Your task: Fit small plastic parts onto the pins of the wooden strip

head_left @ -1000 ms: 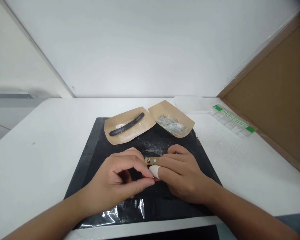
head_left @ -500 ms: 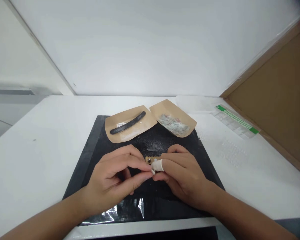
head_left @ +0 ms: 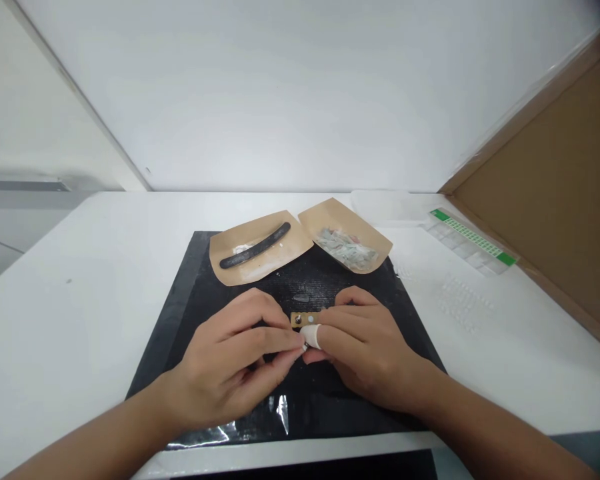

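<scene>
My left hand (head_left: pixel 247 357) is closed in a pinch, thumb and forefinger meeting on a small whitish piece (head_left: pixel 305 347) at the fingertips. My right hand (head_left: pixel 367 347) is closed against the same piece from the other side, with a white finger cot (head_left: pixel 310 336) on one finger. What the piece is stays mostly hidden between the fingers. Just behind the fingertips lies a tan strip (head_left: pixel 305 319) with a dark knob and a pale dot on it. Farther back on the black mat (head_left: pixel 215 420) rests a clear pointed nail tip (head_left: pixel 301 298).
A brown paper tray (head_left: pixel 260 270) holds a black curved nail file (head_left: pixel 255 246) and white bits. Beside it, another paper tray (head_left: pixel 330 210) carries small clear packets (head_left: pixel 347 249). To the right are a green-labelled clear case (head_left: pixel 473 241), scattered clear pieces (head_left: pixel 463 300) and a cardboard wall (head_left: pixel 545 193).
My left fingers have shifted slightly and press closer together at the piece. My right fingertips have moved a little to the left and down. The trays stay in place.
</scene>
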Demonstrator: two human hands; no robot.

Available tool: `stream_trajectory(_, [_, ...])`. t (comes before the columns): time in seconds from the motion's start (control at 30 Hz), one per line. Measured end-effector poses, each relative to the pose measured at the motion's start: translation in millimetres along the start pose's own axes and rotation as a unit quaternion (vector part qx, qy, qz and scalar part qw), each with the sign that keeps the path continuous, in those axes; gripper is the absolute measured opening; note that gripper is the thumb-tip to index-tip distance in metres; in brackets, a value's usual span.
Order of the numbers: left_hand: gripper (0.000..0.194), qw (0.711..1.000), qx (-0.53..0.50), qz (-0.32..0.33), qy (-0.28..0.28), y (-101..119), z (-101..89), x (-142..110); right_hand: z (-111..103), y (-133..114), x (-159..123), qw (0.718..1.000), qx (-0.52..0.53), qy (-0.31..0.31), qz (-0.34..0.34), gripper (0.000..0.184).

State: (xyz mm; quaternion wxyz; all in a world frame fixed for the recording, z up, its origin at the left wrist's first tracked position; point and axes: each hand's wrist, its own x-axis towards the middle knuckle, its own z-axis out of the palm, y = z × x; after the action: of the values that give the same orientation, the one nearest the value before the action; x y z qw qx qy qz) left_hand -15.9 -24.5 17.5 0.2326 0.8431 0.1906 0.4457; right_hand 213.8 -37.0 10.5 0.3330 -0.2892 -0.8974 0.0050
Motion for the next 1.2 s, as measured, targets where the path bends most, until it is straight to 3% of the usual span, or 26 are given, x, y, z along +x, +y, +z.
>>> stream_trajectory(0.17, [0.025,0.998,0.03,0.043,-0.03,-3.4,-0.1,-1.5,-0.4,0.2,-3.7,0.999,-0.031,-0.022,-0.014,0.012])
stream_trajectory(0.3, [0.026,0.999,0.023,0.035,-0.029,-3.8,0.8,-1.7,-0.3,-1.1,-3.8,0.999,-0.03,-0.021,-0.014,0.018])
stream_trajectory(0.63, [0.023,1.0,-0.001,0.005,0.002,-1.9,-0.3,1.0,9.1,-0.5,-3.0,0.989,0.136,-0.008,0.049,0.047])
stream_trajectory(0.83, [0.024,0.999,0.023,-0.005,0.024,-3.2,2.3,-4.0,8.3,-0.6,-3.3,0.986,0.143,-0.031,0.082,0.054])
stream_trajectory(1.2, [0.024,0.997,-0.023,-0.057,0.046,0.4,6.1,-5.8,9.3,1.4,-4.0,0.99,0.116,-0.018,0.074,0.045])
